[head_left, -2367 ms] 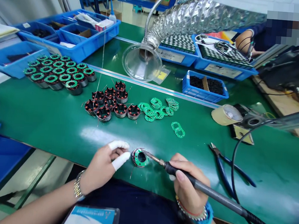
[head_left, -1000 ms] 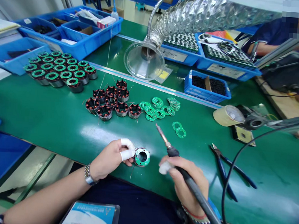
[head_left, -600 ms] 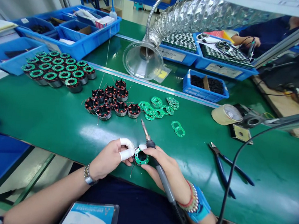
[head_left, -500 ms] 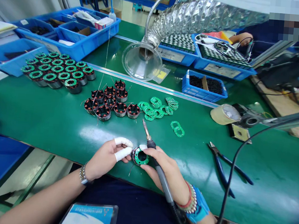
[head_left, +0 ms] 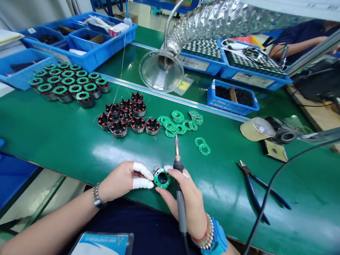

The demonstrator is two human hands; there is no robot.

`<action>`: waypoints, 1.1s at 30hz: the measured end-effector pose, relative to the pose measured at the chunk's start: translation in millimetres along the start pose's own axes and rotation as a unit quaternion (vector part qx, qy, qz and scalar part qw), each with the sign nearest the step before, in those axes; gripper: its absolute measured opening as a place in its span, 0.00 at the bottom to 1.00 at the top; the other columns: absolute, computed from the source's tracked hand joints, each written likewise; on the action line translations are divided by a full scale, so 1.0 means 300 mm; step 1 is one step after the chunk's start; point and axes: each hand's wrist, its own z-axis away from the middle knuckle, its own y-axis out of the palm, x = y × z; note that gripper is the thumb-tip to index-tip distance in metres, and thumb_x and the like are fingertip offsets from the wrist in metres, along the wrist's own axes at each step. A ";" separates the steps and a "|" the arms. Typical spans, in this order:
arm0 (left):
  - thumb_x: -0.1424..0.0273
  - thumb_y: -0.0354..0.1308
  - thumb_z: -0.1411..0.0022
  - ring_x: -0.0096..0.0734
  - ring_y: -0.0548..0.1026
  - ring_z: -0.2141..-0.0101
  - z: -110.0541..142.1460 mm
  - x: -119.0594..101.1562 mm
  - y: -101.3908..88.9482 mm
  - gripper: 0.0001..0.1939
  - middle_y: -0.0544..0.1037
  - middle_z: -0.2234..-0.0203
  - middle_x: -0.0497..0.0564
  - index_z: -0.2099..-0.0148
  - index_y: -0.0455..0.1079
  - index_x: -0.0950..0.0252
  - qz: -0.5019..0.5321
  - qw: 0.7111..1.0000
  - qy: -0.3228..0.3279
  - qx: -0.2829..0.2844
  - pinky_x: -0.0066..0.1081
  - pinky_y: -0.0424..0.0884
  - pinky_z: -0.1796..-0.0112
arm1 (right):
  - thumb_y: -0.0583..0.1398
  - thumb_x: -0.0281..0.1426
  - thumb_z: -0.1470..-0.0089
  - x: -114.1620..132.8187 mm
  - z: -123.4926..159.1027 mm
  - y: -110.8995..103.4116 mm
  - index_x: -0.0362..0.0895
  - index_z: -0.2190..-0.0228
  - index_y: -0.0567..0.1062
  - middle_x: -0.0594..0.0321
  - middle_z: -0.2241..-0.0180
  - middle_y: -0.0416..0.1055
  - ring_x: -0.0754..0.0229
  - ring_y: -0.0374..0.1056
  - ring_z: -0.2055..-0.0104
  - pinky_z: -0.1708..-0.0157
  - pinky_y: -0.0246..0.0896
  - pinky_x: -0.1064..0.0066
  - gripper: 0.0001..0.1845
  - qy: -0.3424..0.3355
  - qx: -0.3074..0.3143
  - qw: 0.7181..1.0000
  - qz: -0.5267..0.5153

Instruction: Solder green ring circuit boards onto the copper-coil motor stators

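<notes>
A motor stator [head_left: 156, 182] topped with a green ring-shaped circuit board [head_left: 166, 183] is held near the bench's front edge. My left hand [head_left: 123, 181], with white finger cots, closes its thumb and finger on the stator's left side; whether a wire is between them is too small to tell. My right hand [head_left: 190, 200] grips the stator's right side between thumb and finger. In that same hand lies a soldering iron [head_left: 179, 193], its tip pointing away from me toward loose green boards [head_left: 179, 128]. Bare stators with copper windings [head_left: 137, 123] stand left of those boards.
Board-topped stators [head_left: 60, 90] stand in rows at left, beside blue bins [head_left: 97, 61]. A fume funnel [head_left: 161, 74] hangs over the bench. Cutting pliers [head_left: 253, 189] and an iron stand [head_left: 285, 134] are at right. The iron's black cable [head_left: 265, 205] loops nearby. A co-worker's arm [head_left: 300, 47] shows behind.
The soldering iron has swung more upright, its tip shifting right. My left fingers have come closer together at the stator's left side. The co-worker's arm has moved.
</notes>
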 end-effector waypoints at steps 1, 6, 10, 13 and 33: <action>0.73 0.65 0.55 0.25 0.71 0.75 -0.005 -0.005 0.010 0.05 0.75 0.78 0.45 0.74 0.70 0.66 0.002 1.000 0.000 -0.007 0.24 0.67 0.71 | 0.61 0.29 0.49 0.004 0.002 0.005 0.43 0.52 0.63 0.54 0.60 0.69 0.54 0.67 0.58 0.59 0.67 0.62 0.22 0.003 -0.004 1.000 0.000; 0.70 0.64 0.53 0.22 0.66 0.80 -0.015 -0.019 0.048 0.10 0.69 0.83 0.43 0.76 0.64 0.66 0.023 0.999 -0.007 -0.031 0.24 0.62 0.76 | 0.61 0.29 0.49 0.017 0.009 0.024 0.44 0.52 0.63 0.54 0.60 0.68 0.53 0.67 0.57 0.58 0.66 0.61 0.23 0.015 -0.028 0.999 0.004; 0.70 0.64 0.53 0.25 0.70 0.75 0.000 -0.014 0.029 0.08 0.73 0.78 0.45 0.71 0.68 0.67 0.070 0.997 -0.021 -0.004 0.26 0.66 0.69 | 0.61 0.29 0.49 0.019 0.007 0.025 0.43 0.52 0.63 0.54 0.60 0.69 0.53 0.67 0.58 0.59 0.67 0.61 0.22 0.014 -0.031 0.999 0.004; 0.67 0.62 0.49 0.26 0.72 0.73 0.008 -0.008 0.019 0.08 0.75 0.77 0.47 0.70 0.69 0.67 0.103 0.994 -0.027 0.002 0.29 0.67 0.66 | 0.61 0.28 0.49 0.018 0.006 0.026 0.43 0.53 0.63 0.54 0.61 0.69 0.53 0.67 0.58 0.60 0.67 0.62 0.21 0.016 -0.034 0.999 0.009; 0.70 0.63 0.52 0.27 0.72 0.74 0.000 -0.004 0.021 0.08 0.73 0.78 0.46 0.73 0.67 0.67 0.092 0.995 -0.026 -0.001 0.28 0.67 0.66 | 0.61 0.30 0.49 0.020 0.006 0.025 0.43 0.53 0.63 0.55 0.63 0.70 0.54 0.68 0.61 0.61 0.68 0.62 0.22 0.017 -0.033 0.999 0.017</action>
